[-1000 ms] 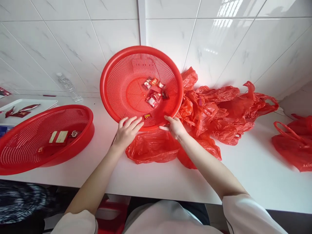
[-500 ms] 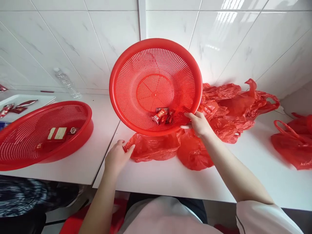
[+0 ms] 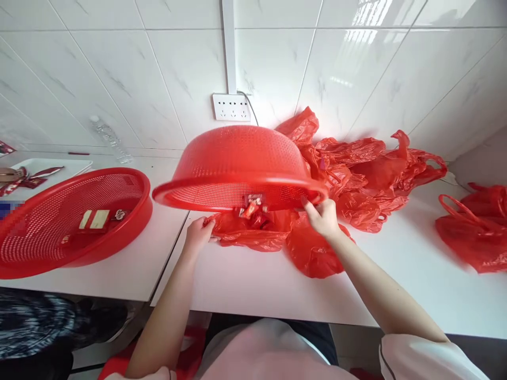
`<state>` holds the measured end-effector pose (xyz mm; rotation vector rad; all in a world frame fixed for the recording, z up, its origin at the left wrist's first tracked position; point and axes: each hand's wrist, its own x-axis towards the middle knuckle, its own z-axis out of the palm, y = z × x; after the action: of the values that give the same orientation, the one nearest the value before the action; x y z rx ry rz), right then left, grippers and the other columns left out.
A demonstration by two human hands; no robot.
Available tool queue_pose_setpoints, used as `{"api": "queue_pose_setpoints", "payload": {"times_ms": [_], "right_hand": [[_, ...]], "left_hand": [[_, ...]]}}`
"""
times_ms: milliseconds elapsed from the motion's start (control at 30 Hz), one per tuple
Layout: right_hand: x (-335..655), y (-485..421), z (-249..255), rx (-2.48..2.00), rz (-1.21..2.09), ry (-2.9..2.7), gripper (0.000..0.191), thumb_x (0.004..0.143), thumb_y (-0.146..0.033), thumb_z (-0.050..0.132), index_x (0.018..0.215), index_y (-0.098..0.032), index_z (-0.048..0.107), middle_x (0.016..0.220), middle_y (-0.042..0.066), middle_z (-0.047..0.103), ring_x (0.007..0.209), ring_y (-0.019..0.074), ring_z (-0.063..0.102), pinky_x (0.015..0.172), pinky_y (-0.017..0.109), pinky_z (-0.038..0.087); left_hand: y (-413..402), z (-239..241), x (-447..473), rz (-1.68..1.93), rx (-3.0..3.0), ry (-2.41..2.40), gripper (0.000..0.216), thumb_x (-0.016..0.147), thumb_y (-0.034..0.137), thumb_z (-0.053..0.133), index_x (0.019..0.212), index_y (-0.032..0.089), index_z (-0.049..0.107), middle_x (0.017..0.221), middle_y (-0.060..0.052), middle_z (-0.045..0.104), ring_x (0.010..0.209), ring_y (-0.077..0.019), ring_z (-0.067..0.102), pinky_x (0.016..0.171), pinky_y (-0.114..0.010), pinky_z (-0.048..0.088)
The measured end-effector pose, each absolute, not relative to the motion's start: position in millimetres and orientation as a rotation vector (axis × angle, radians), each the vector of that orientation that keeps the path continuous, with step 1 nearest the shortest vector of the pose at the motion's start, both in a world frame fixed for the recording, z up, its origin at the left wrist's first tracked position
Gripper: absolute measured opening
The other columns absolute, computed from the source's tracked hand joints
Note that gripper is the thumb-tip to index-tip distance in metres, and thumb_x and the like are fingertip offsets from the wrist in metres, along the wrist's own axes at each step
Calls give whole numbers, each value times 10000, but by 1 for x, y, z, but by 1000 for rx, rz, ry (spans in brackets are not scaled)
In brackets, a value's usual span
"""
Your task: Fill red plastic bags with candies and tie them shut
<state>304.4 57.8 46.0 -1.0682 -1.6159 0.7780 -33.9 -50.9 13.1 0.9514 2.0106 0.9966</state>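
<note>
My right hand (image 3: 322, 216) grips the right rim of a red perforated plastic basket (image 3: 241, 153), which is tipped steeply forward with its mouth facing down and toward me. Small wrapped snacks (image 3: 254, 208) are dropping from its lower side, slightly blurred, over the mouth of a red plastic bag (image 3: 249, 240). The bag sits below the basket on the white table. Pinched between the fingers of my left hand (image 3: 199, 232) is the left edge of that bag's opening.
Another red basket (image 3: 134, 221) with several packets stands at left, beside a white tray (image 3: 75, 168) and a clear bottle (image 3: 111, 138). Filled red bags (image 3: 376, 174) crowd the back right; another bag (image 3: 475, 227) lies far right. A socket (image 3: 232, 107) is on the tiled wall.
The basket has tipped over forward and come down, uncovering the wall socket. The snacks have left its inside and are over the bag. My left hand still keeps the bag's edge.
</note>
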Motion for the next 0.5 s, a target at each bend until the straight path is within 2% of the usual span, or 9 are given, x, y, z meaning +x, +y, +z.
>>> {"api": "queue_pose_setpoints", "payload": {"times_ms": [67, 200, 267, 300, 367, 433, 500], "right_hand": [[305, 56, 47, -1071, 724, -1635, 196, 783, -397, 635, 750, -204, 642, 607, 10, 625, 617, 189, 620, 551, 290, 552], [294, 55, 54, -1105, 616, -1513, 214, 803, -411, 631, 774, -199, 619, 645, 16, 612, 618, 171, 599, 578, 293, 567], [285, 55, 63, -1055, 671, -1383, 241, 818, -424, 625, 861, -187, 614, 758, 37, 648, 700, 181, 635, 594, 291, 585], [280, 54, 68, -1005, 737, -1315, 262, 826, -427, 620, 928, -186, 607, 853, 50, 667, 760, 186, 655, 602, 290, 595], [272, 52, 79, -894, 900, -1198, 306, 836, -419, 619, 1049, -204, 575, 1054, 60, 668, 869, 187, 677, 620, 287, 616], [267, 50, 90, -828, 1053, -1111, 319, 827, -397, 640, 1083, -228, 552, 1160, 41, 652, 893, 168, 690, 626, 275, 632], [265, 47, 98, -808, 1206, -1032, 310, 809, -364, 663, 1069, -236, 550, 1152, 14, 668, 828, 140, 705, 615, 257, 641]], "left_hand": [[-51, 12, -34, 989, 950, 2013, 224, 872, 386, 561, 922, 174, 609, 960, -72, 733, 681, -184, 730, 592, -269, 586], [-62, 24, -36, 958, 1081, 2091, 373, 878, 554, 536, 962, 201, 624, 915, -56, 736, 658, -189, 705, 620, -295, 568], [-72, 37, -38, 987, 1268, 2289, 419, 902, 584, 481, 1046, 217, 623, 1103, -81, 713, 680, -187, 693, 723, -347, 569], [-77, 45, -40, 1009, 1347, 2436, 431, 913, 576, 465, 1118, 226, 610, 1255, -103, 656, 717, -197, 694, 776, -385, 564], [-88, 59, -46, 1043, 1375, 2762, 498, 913, 551, 476, 1299, 242, 537, 1507, -141, 449, 866, -269, 699, 832, -480, 551], [-95, 70, -55, 1022, 1241, 3031, 635, 897, 539, 503, 1444, 227, 416, 1594, -185, 290, 1039, -387, 655, 822, -572, 541], [-99, 74, -67, 936, 1067, 3148, 760, 879, 515, 533, 1519, 174, 303, 1595, -245, 235, 1121, -472, 596, 806, -635, 529]]}}
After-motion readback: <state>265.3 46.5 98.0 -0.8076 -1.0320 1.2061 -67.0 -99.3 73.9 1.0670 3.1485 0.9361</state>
